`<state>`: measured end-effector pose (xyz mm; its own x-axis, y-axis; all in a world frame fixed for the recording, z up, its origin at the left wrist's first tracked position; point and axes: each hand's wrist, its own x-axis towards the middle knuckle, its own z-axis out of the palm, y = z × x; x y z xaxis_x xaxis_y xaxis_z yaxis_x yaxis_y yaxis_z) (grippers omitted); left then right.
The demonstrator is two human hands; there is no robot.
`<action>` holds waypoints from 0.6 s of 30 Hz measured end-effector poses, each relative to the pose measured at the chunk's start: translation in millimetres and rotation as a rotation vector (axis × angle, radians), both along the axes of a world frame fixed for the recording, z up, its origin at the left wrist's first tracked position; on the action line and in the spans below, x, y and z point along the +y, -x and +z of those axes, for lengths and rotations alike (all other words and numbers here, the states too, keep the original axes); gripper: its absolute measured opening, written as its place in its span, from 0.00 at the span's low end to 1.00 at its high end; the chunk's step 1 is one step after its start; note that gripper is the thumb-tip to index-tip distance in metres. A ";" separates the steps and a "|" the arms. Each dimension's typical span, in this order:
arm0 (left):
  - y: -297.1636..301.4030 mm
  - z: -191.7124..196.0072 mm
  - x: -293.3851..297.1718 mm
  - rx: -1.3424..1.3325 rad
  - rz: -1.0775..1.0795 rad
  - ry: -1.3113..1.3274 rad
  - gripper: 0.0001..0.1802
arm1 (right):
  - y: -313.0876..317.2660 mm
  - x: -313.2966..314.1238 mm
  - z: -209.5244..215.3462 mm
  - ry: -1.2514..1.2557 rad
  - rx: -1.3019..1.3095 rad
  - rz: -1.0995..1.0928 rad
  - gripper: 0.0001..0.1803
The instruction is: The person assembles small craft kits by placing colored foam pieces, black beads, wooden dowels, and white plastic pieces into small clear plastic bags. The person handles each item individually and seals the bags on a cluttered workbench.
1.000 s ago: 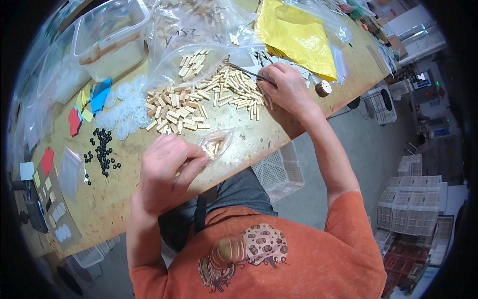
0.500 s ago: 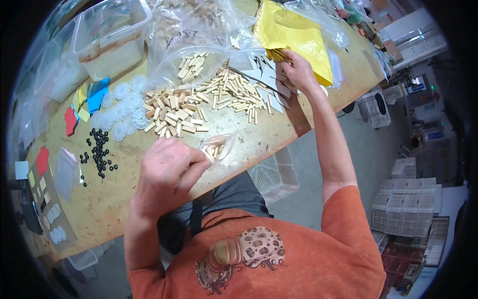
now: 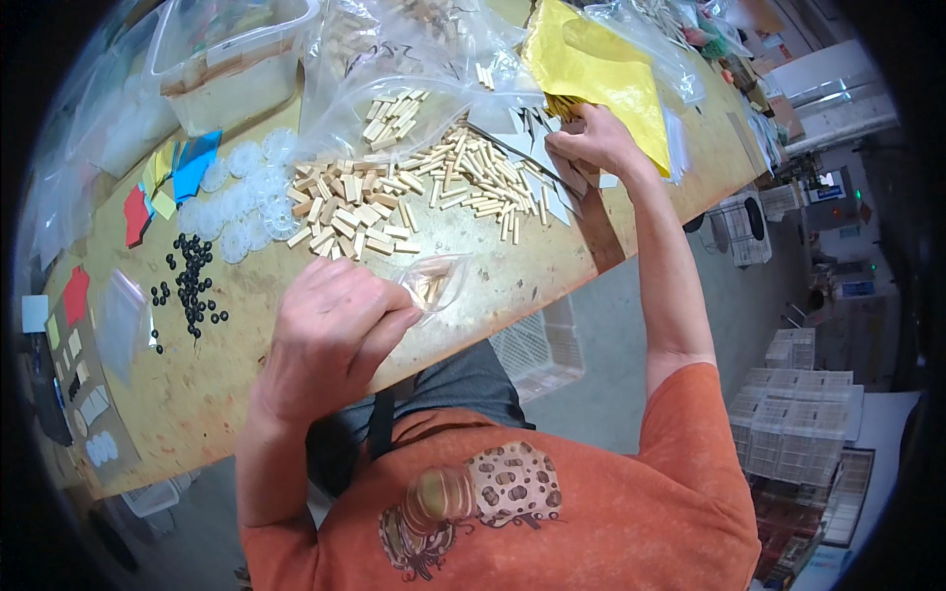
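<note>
While pinching clear bag (image 3: 446, 284) in left hand (image 3: 340, 317), half-curling right hand (image 3: 601, 143) at yellow bag (image 3: 616, 84); cannot tell if gripping.

This looks like a workshop dealing in small parts. The stained, scuffed desk (image 3: 246, 379) carries loose heaps of wooden pieces (image 3: 345, 225), black beads (image 3: 192, 258) and clear plastic discs (image 3: 236, 212), with a big clear bag (image 3: 340, 59) and a plastic tub (image 3: 232, 98) toward its far edge. Past the near edge spreads a grey floor (image 3: 645, 325), where stacked white crates (image 3: 793, 424) stand well apart from the desk; another crate (image 3: 547, 347) sits just under that edge.
</note>
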<state>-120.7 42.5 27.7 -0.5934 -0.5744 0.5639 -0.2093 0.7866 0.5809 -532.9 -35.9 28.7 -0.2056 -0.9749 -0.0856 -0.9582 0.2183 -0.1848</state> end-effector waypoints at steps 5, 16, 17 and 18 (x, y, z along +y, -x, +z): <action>-1.2 -0.8 0.1 -0.022 0.004 0.012 0.06 | 4.5 4.0 -30.0 0.241 0.285 0.067 0.18; -3.2 0.1 -0.2 -0.071 0.025 0.059 0.07 | 44.2 15.6 -31.6 0.239 -0.287 -0.130 0.18; -3.0 0.0 0.0 -0.070 0.023 0.063 0.07 | 47.0 18.1 -32.0 0.229 -0.401 -0.157 0.17; -3.4 -0.1 -0.4 -0.050 0.028 0.063 0.07 | 44.7 19.3 -28.2 0.204 -0.511 -0.203 0.16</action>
<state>-117.3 42.1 27.6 -0.6057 -0.5557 0.5695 -0.2596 0.8146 0.5187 -577.6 -16.6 0.5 -0.3716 -0.9276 -0.0376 -0.6793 0.2993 -0.6700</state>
